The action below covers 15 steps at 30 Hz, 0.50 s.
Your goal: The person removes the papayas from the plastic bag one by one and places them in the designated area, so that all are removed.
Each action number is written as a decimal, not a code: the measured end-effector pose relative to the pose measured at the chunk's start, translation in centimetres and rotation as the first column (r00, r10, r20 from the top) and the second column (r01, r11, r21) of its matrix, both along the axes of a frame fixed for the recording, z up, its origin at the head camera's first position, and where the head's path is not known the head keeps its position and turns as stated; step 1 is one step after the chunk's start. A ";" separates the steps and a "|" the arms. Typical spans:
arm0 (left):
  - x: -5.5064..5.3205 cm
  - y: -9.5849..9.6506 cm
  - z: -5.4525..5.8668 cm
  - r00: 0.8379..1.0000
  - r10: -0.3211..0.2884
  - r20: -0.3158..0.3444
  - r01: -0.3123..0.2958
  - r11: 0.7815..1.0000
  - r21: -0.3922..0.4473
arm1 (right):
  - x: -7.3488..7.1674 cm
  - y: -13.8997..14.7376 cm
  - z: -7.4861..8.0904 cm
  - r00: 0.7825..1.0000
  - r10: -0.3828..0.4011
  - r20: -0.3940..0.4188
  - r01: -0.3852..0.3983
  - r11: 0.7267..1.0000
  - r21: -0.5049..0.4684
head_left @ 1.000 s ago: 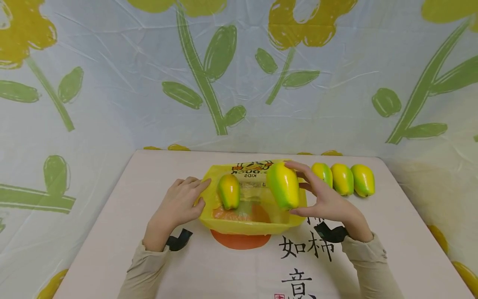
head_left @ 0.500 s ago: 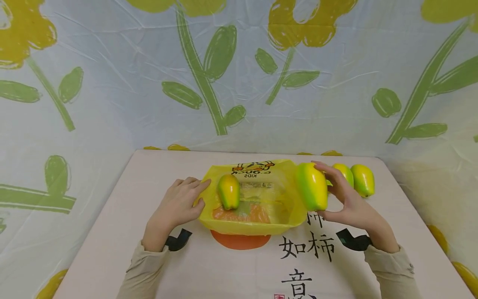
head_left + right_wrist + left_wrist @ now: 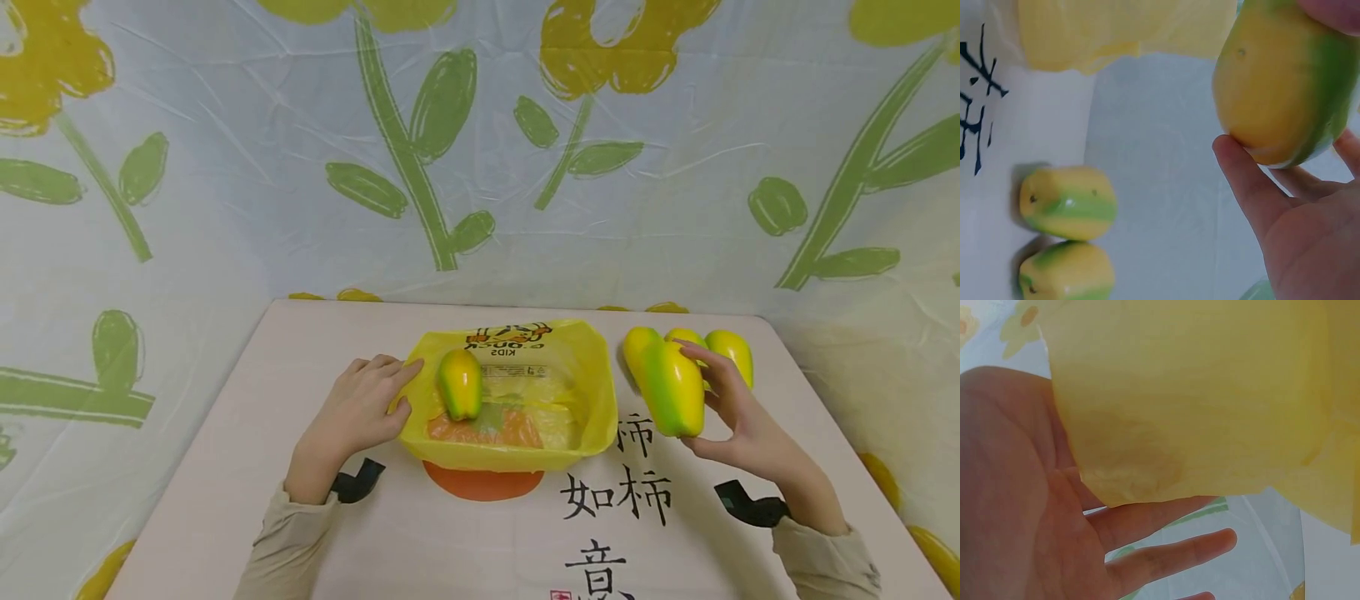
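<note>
My right hand [image 3: 738, 421] grips a yellow-green papaya [image 3: 675, 390] between thumb and fingers, raised above the table right of the bag. The right wrist view shows the held papaya [image 3: 1282, 87] closely. A translucent yellow plastic bag [image 3: 510, 458] lies with its mouth open at the table's middle. Inside it, to the left, is one papaya [image 3: 460, 385]. My left hand [image 3: 363, 404] rests at the bag's left rim, index finger and thumb touching the edge. In the left wrist view, other fingers [image 3: 1172, 559] stretch out straight, and the bag [image 3: 1197, 394] hides the thumb tip.
Three papayas [image 3: 730, 357] stand in a row at the back right, partly hidden by the held one. The pale table cloth [image 3: 420, 542] carries black characters [image 3: 615, 496] and an orange printed shape [image 3: 483, 483]. A flower-printed curtain [image 3: 285, 167] rises behind the table.
My right hand has carried the papaya from over the bag's right side rightward and toward me, to in front of the row. The left hand and bag have stayed in place.
</note>
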State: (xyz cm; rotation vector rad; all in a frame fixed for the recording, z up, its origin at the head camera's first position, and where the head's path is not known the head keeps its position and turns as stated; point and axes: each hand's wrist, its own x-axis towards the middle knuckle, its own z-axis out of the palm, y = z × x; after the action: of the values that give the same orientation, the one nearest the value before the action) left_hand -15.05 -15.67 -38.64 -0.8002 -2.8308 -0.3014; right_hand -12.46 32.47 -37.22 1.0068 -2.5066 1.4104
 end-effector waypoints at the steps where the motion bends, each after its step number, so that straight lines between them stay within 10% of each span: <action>1: 0.0 0.0 0.0 1.000 0.000 0.000 0.000 1.000 0.000 | 0.1 0.2 -0.1 1.000 -0.007 -0.001 0.007 1.000 0.003; 15: 0.2 0.1 0.3 1.000 0.000 0.008 0.000 1.000 0.006 | 0.1 2.8 -3.9 0.995 -0.049 0.082 0.055 0.996 -0.074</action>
State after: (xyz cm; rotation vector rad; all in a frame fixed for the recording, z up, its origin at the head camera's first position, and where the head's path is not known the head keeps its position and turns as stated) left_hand -14.88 -15.60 -38.31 -0.7990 -2.8367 -0.3134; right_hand -12.32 35.26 -41.14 0.8819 -2.4932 1.5484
